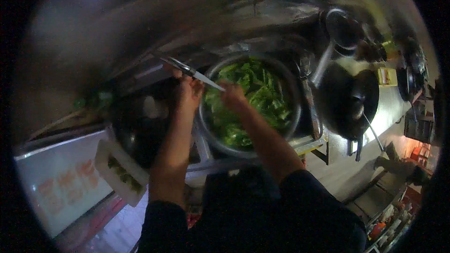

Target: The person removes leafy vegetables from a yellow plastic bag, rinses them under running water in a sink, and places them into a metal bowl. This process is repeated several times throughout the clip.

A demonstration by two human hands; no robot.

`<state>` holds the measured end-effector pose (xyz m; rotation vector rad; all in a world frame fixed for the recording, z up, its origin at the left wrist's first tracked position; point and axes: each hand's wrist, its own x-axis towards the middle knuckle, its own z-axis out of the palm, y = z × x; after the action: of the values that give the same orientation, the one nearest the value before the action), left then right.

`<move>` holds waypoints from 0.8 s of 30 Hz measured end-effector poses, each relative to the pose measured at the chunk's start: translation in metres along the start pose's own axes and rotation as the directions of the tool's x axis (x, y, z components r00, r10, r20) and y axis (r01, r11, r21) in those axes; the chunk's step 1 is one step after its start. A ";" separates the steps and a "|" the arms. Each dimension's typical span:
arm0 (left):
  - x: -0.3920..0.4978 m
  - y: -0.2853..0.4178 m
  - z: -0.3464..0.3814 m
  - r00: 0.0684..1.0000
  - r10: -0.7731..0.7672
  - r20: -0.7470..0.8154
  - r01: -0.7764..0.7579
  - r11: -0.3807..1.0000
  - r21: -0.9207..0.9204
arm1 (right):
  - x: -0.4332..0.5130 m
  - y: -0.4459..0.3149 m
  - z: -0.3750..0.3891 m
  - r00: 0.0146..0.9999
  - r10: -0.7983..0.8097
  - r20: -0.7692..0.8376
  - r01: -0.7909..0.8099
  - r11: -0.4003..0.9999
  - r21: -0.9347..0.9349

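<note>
A long utensil [207,79] with a pale handle and a shiny metal end slants over the left rim of a large round metal pot [299,112]. My right hand [232,95], blurred, grips the pale handle above leafy greens [253,88] in the pot. Close to the utensil's middle is my left hand [191,91], fingers curled and partly hidden. Whether it holds the utensil is unclear. Left of the pot sits a dark wok [133,144], with my left forearm crossing in front of it.
A white rectangular tray [103,154] of chopped greens stands at lower left, beside a pale panel bearing writing [38,172]. To the right, another wok [330,109] holds a ladle [373,131]; another person's arm [400,168] reaches from that side. A long-handled pan [342,28] lies behind.
</note>
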<state>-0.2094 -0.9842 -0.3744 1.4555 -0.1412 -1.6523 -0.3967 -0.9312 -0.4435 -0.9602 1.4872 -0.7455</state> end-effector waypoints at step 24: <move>0.001 0.049 0.010 0.963 0.064 0.260 -0.147 0.939 0.312 | -0.129 -0.043 -0.111 0.979 0.099 0.180 -0.074 0.987 -0.144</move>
<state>-0.1912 -1.0182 -0.3424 1.4467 -0.6536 -1.7748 -0.4983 -0.8442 -0.3305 -1.0323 1.4185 -0.4810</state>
